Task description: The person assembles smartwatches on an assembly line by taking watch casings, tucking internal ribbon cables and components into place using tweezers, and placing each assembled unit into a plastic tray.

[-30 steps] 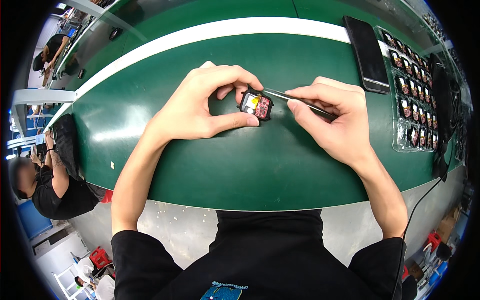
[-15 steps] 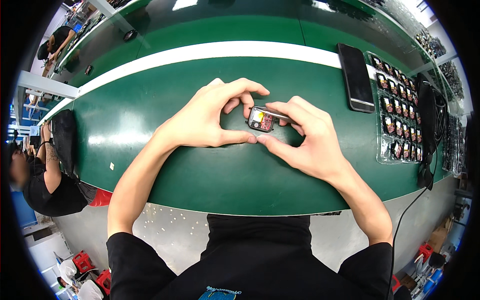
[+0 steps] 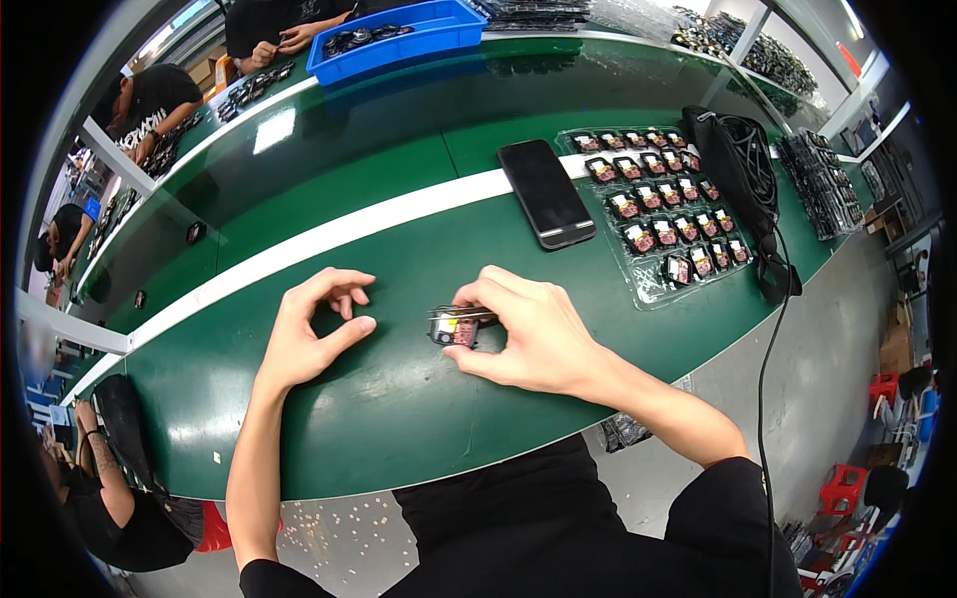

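Observation:
My right hand (image 3: pixel 543 339) grips a small dark electronic module (image 3: pixel 454 332) with rounded corners, thumb at its near side and fingers at its far side. Its open face shows a red circuit board and a yellow patch. A pair of metal tweezers (image 3: pixel 471 313) lies across the module's far edge, under the same fingers. To the left, my left hand (image 3: pixel 307 329) is apart from the module, fingers curved and spread from the thumb, holding nothing. Both hands are over the green table (image 3: pixel 399 429).
Right of a black phone (image 3: pixel 546 194), a clear plastic tray (image 3: pixel 653 293) holds rows of similar modules. Beyond it lie a black bag with a cable (image 3: pixel 738 159) and stacked trays (image 3: pixel 822 184). A blue bin (image 3: pixel 399 48) stands across the bench, near other people working.
My left hand has moved away from the module, leaving it in my right hand. The view has swung to the right, bringing the tray nearer the middle and the blue bin into sight.

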`<move>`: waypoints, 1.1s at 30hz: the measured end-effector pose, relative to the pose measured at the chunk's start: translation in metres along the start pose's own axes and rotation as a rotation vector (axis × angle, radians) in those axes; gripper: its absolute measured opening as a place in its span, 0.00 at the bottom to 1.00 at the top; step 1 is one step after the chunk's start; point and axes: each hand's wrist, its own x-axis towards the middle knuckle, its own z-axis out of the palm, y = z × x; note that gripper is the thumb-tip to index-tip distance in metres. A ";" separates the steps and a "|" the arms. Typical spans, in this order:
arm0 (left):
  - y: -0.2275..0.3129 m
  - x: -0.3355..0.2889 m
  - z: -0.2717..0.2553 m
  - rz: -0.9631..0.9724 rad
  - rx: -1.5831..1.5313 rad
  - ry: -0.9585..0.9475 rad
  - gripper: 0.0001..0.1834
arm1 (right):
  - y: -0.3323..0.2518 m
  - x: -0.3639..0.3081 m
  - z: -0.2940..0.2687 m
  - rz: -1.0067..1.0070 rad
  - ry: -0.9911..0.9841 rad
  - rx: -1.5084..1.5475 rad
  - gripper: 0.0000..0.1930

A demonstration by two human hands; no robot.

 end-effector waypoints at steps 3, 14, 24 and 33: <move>-0.018 0.010 -0.020 0.107 0.255 0.179 0.25 | 0.004 -0.037 -0.042 0.106 0.166 -0.138 0.21; -0.192 0.006 -0.274 -0.290 0.835 0.727 0.32 | 0.048 -0.095 -0.101 0.347 0.542 -0.592 0.23; -0.241 0.018 -0.262 -0.105 0.903 0.740 0.24 | -0.025 -0.170 -0.084 0.594 -0.223 0.541 0.26; -0.255 0.036 -0.266 -0.123 0.992 0.645 0.22 | 0.110 -0.468 -0.275 1.517 -0.504 -0.348 0.23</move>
